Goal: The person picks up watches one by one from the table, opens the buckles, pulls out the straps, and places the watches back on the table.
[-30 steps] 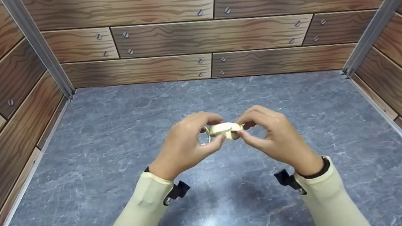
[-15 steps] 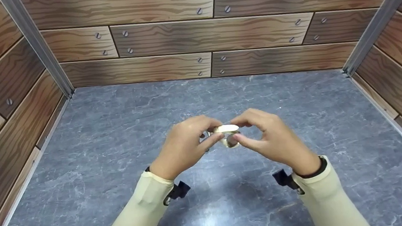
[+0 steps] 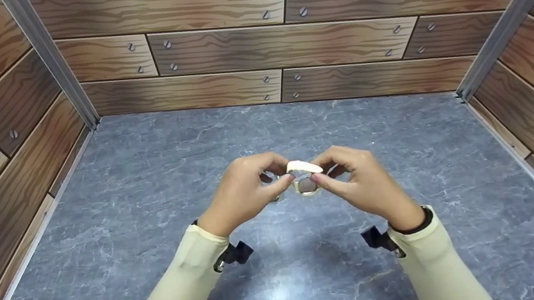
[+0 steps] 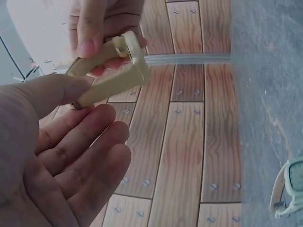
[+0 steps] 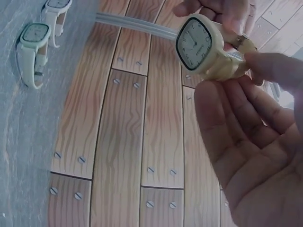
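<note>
A cream wristwatch (image 3: 303, 166) is held in the air between both hands, over the middle of the table. My left hand (image 3: 246, 186) pinches one end of its strap with thumb and fingers. From the other side, my right hand (image 3: 363, 180) pinches the strap too. The strap forms a loop, and its inner side and a buckle show in the left wrist view. In the right wrist view the square dial (image 5: 195, 43), with a dark ring, faces away from the hands. Fingers hide parts of the strap.
Two more watches lie on the grey marbled table (image 3: 188, 143): a pale watch with a green-rimmed dial (image 5: 35, 34) and a white watch (image 5: 56, 23) beside it. Wood-print walls (image 3: 218, 51) enclose the table at the back and sides.
The cream watch has been turned in the fingers, so its loop and case now show below the strap. Both hands have shifted only slightly.
</note>
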A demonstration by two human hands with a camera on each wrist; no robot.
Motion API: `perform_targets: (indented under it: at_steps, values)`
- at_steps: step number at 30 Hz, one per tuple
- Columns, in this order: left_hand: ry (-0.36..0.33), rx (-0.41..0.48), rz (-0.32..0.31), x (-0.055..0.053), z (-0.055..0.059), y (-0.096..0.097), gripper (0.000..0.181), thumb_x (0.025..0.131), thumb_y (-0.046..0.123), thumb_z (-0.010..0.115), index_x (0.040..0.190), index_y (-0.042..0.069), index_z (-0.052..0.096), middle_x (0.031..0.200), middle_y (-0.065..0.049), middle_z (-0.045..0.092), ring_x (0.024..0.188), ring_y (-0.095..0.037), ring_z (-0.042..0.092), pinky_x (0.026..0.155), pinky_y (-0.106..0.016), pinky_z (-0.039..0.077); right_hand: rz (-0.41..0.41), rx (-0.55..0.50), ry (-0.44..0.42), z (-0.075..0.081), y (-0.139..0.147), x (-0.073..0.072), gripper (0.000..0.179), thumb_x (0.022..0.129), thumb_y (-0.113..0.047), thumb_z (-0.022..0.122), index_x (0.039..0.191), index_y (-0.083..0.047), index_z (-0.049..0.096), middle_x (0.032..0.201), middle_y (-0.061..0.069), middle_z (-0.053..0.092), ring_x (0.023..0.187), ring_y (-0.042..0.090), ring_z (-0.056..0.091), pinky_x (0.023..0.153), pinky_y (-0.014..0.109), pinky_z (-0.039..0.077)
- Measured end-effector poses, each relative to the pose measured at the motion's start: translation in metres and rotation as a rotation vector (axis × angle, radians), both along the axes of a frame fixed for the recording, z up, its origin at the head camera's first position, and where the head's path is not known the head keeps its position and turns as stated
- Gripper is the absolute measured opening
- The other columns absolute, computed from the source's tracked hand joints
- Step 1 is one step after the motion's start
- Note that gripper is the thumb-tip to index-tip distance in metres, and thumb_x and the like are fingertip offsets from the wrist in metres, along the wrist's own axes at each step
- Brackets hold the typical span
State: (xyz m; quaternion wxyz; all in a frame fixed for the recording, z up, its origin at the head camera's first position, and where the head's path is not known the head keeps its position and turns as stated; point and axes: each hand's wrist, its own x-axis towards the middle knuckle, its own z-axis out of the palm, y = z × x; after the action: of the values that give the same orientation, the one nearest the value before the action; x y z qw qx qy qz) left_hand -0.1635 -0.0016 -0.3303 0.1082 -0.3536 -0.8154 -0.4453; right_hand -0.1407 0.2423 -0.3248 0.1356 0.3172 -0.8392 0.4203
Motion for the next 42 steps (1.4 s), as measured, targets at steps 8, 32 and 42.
perform_targets:
  at_steps: [8,32,42]
  values:
    - [0.087,-0.084,0.01,0.004,0.0024,0.0011,0.009,0.095,0.02,0.077,0.103,0.016,0.077,0.097,0.007,0.076,0.089,-0.007,0.071,0.076,-0.024,0.058,0.04,0.012,0.038,-0.0022,-0.003,-0.0002,0.018,0.094,-0.014,0.078,0.112,-0.018,0.075,0.106,-0.008,0.073,0.092,0.012,0.07,0.084,0.033,0.059]
    - [0.246,-0.037,-0.057,0.0063,-0.0027,0.0063,0.005,0.091,0.016,0.075,0.096,0.016,0.075,0.091,0.007,0.073,0.078,-0.012,0.065,0.07,-0.022,0.053,0.088,0.127,0.189,-0.0036,-0.0068,0.0013,0.014,0.093,-0.008,0.075,0.101,-0.019,0.073,0.097,-0.011,0.069,0.09,0.009,0.065,0.082,0.028,0.057]
    - [0.152,0.106,-0.132,0.0043,-0.0022,0.0059,0.008,0.087,0.008,0.073,0.094,0.012,0.075,0.09,0.005,0.072,0.08,-0.006,0.064,0.071,-0.021,0.056,0.105,0.059,0.178,-0.0014,-0.0086,0.0022,0.016,0.091,-0.005,0.076,0.098,-0.018,0.072,0.094,-0.009,0.069,0.088,0.01,0.063,0.081,0.029,0.055]
